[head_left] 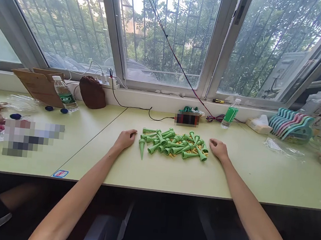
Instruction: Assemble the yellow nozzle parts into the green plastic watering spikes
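My left hand (126, 139) and right hand (218, 149), loosely curled and seemingly empty, flank the heap of hollow green plastic cones (176, 149) on the pale-yellow tabletop (166, 176). I judge handling not yet begun; taking one calls for uncurled fingers reaching inward.

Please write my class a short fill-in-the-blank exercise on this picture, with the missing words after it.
1. The heaped cones are ____ in colour.
2. Between the left hand and right hand, the ____ one is nearer the tissue box.
3. In the picture, the cardboard stands to the ____ of the brown object.

Missing words: green; right; left.
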### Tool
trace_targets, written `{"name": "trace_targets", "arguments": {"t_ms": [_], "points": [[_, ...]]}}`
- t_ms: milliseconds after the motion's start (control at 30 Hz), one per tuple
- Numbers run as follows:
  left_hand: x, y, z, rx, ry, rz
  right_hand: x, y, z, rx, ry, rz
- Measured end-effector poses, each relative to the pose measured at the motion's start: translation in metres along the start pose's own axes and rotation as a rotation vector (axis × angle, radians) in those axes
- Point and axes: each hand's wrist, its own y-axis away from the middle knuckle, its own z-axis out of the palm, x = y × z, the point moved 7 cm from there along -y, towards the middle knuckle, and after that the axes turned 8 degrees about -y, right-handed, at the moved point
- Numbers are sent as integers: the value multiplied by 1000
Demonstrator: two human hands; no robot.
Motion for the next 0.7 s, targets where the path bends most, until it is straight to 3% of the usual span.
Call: {"name": "trace_targets", "arguments": {"t_ms": [533,700], "points": [[4,1,-2,15,5,14,-1,0,-1,2,8,-3],[8,3,-7,59,61,16,-15,2,-10,36,4,-23]]}}
